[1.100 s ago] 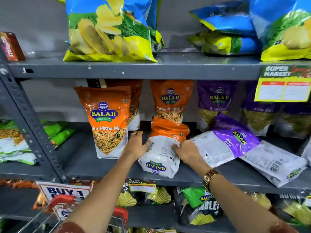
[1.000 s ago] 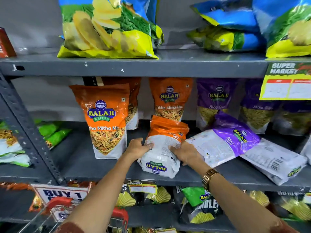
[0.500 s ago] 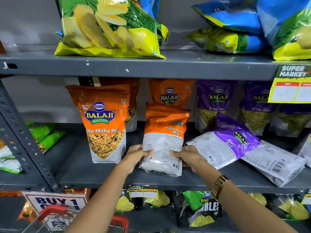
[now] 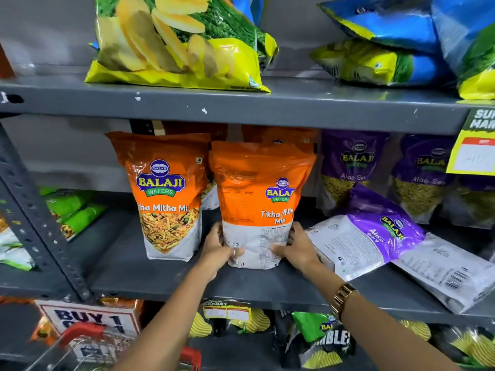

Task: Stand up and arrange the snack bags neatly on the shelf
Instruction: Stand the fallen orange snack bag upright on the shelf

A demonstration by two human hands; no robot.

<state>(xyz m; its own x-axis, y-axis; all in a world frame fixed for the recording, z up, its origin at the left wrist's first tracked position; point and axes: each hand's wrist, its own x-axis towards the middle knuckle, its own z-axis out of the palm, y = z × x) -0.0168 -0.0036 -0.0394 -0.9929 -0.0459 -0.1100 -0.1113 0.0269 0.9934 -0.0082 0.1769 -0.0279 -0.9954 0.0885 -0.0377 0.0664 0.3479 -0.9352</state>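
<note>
An orange Tikha Mitha Mix bag (image 4: 261, 194) stands upright on the grey middle shelf (image 4: 160, 282), its back panel facing me. My left hand (image 4: 218, 249) grips its lower left edge and my right hand (image 4: 297, 246) grips its lower right edge. Another orange bag (image 4: 163, 191) stands upright just to its left, front side out. More orange bags stand behind, mostly hidden. To the right, a purple Aloo Sev bag (image 4: 367, 242) lies fallen on its face, overlapping a second fallen bag (image 4: 444, 274). Upright purple bags (image 4: 348, 170) line the back.
Large yellow and green chip bags (image 4: 176, 41) sit on the upper shelf, blue ones (image 4: 388, 38) lie flat at right. Green bags (image 4: 72, 210) lie in the left bay beyond a slotted upright post (image 4: 40, 223). A yellow price tag (image 4: 474, 153) hangs at right. A red-handled basket (image 4: 83, 336) is below.
The orange bag went from lying tilted on the shelf to standing upright. Both hands slid down to its lower edges and stayed on it.
</note>
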